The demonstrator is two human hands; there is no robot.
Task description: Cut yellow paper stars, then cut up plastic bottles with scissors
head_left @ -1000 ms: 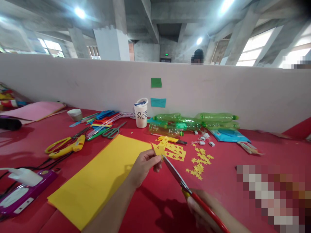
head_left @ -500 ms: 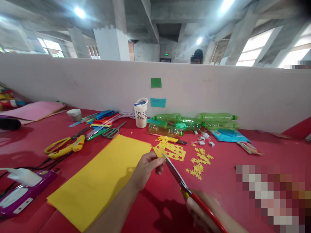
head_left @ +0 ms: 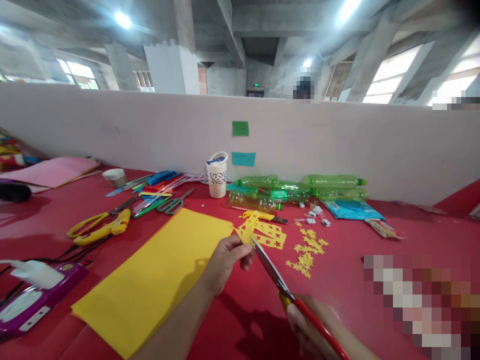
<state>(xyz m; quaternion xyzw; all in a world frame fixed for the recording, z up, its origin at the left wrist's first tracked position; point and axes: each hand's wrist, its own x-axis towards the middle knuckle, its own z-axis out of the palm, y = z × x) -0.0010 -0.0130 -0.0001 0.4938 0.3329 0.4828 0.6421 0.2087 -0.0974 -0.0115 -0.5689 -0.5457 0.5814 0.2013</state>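
Note:
Between thumb and fingers, my left hand (head_left: pixel 228 260) pinches a small piece of yellow paper (head_left: pixel 246 239). My right hand (head_left: pixel 305 320) grips a pair of scissors (head_left: pixel 275 275) with red and yellow handles. The scissors' blade tips meet the paper right at my left fingertips. Just beyond lie yellow paper strips (head_left: pixel 272 235) with star-shaped holes. Several cut-out yellow stars (head_left: pixel 307 252) are scattered to the right of the scissors. A stack of yellow paper sheets (head_left: pixel 157 275) lies flat on the left, partly under my left forearm.
Green plastic bottles (head_left: pixel 333 181) lie along the white partition (head_left: pixel 150 125), with a white cup (head_left: pixel 217 177) beside them. A yellow utility knife (head_left: pixel 262 216) is behind the strips. To the left are a yellow glue gun (head_left: pixel 105 232), grey scissors (head_left: pixel 175 203) and a purple power strip (head_left: pixel 45 295).
Both hands, the paper piece and the scissors stay in nearly the same place. The view has shifted very slightly.

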